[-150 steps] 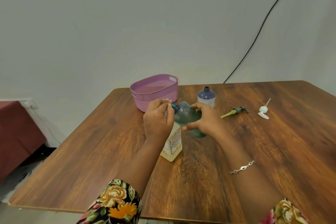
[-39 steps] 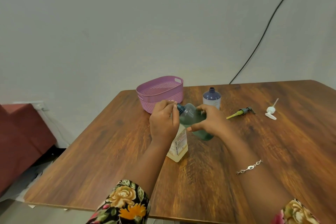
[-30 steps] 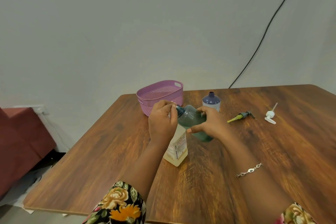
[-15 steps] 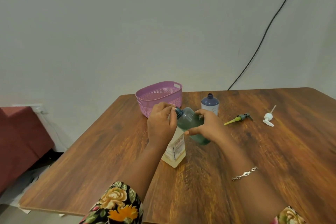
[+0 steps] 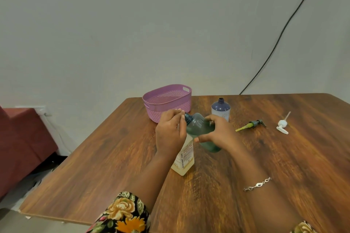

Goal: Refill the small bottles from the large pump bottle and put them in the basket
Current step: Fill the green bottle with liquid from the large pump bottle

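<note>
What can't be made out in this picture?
Head view:
Top of the clear pale-yellow bottle: hidden by the left hand gripping it.
Any stream from the tilted translucent green bottle in the right hand: behind the left hand.
Floor of the purple plastic basket: behind its near wall.

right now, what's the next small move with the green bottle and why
Probably raise the base of the green bottle a touch with the right hand, so it pours. Its neck sits at the fingertips of the left hand, above the labelled bottle which that hand grips; the mouth below is hidden, so go slowly.
</note>
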A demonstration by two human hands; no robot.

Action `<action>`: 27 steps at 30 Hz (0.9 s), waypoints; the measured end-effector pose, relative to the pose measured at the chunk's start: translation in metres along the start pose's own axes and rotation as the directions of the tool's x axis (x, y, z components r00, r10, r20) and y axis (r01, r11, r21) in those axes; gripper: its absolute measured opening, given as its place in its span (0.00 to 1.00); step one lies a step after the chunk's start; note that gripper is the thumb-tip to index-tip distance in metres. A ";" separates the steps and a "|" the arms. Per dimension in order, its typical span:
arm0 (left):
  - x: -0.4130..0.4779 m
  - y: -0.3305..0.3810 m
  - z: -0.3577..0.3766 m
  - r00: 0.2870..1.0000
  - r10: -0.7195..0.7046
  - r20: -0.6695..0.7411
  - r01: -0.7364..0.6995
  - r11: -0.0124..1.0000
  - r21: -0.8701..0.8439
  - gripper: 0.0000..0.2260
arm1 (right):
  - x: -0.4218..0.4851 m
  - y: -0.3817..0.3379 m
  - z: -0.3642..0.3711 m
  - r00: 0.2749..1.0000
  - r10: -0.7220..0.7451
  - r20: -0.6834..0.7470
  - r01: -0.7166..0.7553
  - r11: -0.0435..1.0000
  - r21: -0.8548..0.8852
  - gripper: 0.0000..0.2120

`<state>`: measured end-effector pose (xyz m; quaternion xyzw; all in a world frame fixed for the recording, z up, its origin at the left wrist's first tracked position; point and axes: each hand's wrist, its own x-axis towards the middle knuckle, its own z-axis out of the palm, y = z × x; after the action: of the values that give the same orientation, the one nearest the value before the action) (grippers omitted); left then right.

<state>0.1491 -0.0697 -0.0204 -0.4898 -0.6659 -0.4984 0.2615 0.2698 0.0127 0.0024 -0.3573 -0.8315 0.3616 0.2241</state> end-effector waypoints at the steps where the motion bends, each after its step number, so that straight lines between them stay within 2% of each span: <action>1: 0.004 0.001 -0.001 1.000 -0.002 0.004 0.002 1.000 0.009 0.16 | 0.000 -0.001 0.000 1.000 0.000 -0.002 0.000 1.000 0.011 0.35; 12: -0.009 -0.003 0.007 0.999 -0.032 -0.035 0.031 0.999 -0.029 0.15 | 0.000 0.002 0.000 1.000 -0.003 0.020 0.003 1.000 0.016 0.35; 19: 0.009 0.000 0.000 1.000 -0.026 0.002 0.026 1.000 -0.013 0.17 | 0.000 0.001 -0.001 1.000 -0.004 0.002 0.004 0.999 0.049 0.34; 27: -0.005 -0.005 0.007 0.998 -0.026 -0.053 0.024 0.999 -0.037 0.14 | 0.002 0.004 0.002 1.000 0.004 0.024 -0.005 0.998 0.059 0.35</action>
<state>0.1472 -0.0655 -0.0287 -0.4727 -0.6554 -0.5265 0.2641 0.2691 0.0152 -0.0022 -0.3480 -0.8222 0.3909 0.2237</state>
